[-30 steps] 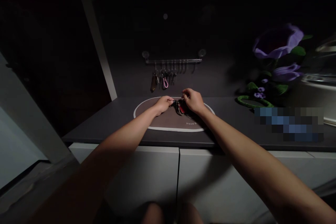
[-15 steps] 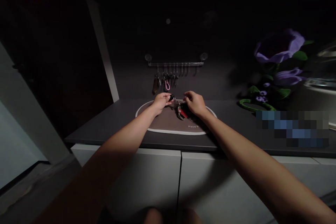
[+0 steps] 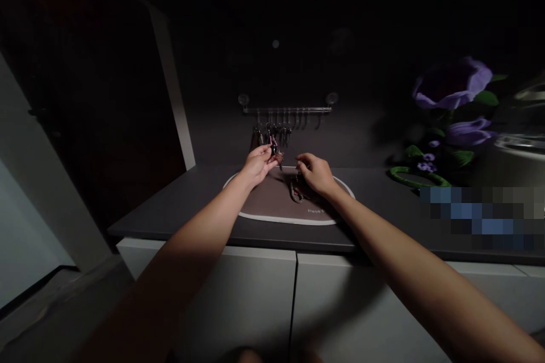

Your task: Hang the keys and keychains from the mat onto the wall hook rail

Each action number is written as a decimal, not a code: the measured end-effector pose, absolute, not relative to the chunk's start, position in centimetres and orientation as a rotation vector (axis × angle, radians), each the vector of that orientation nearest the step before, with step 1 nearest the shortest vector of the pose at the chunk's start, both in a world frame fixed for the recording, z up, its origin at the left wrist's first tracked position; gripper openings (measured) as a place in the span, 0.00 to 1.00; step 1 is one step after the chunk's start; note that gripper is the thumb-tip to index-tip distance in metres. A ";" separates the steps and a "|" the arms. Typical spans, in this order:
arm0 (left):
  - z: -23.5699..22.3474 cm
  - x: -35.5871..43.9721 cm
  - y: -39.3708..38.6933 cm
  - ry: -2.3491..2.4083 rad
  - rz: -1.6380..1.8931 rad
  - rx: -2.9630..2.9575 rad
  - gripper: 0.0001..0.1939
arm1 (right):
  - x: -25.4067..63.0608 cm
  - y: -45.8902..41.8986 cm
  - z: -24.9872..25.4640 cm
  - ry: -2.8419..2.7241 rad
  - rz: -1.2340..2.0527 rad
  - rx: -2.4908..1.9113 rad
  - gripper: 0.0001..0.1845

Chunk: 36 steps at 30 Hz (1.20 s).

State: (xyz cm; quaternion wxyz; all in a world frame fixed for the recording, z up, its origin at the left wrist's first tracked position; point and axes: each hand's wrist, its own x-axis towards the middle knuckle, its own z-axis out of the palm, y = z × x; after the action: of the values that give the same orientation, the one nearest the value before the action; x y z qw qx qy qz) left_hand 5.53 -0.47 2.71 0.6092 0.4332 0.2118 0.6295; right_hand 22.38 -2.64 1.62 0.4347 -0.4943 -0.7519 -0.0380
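Note:
A small black key fob [image 3: 273,150] with small metal and brownish pieces dangling below is pinched in the fingertips of my left hand [image 3: 254,168], in front of the hook rail. My right hand [image 3: 317,174] is closed, thumb against fingers, over the right part of a brown mat [image 3: 268,204] with a pale rim. A braided cord keychain [image 3: 297,194] hangs from its fingertips, with a dim reddish piece beside it; its upper end is partly hidden by the hand.
On the dark wall a clear hook rail [image 3: 287,110] carries several hanging keys [image 3: 284,131]. Purple artificial flowers [image 3: 455,88] with a green ring base [image 3: 419,177] stand at right. White cabinet doors [image 3: 238,295] are below the dark counter [image 3: 170,198].
My left hand has risen slightly toward the hanging keys with the black fob. The right hand stays over the mat, and the red piece under it shows less now.

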 end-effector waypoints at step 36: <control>2.9 5.5 -1.7 0.342 1.257 1.108 0.06 | 21.7 -3.8 1.9 -1.891 -0.133 -0.772 0.07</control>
State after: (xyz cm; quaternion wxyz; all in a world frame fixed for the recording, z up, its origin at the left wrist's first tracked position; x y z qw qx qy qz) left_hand 5.52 -1.73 2.94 0.6562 0.4888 0.1509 0.5547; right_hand 21.69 -3.77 1.92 0.5203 -0.3221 -0.7890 -0.0555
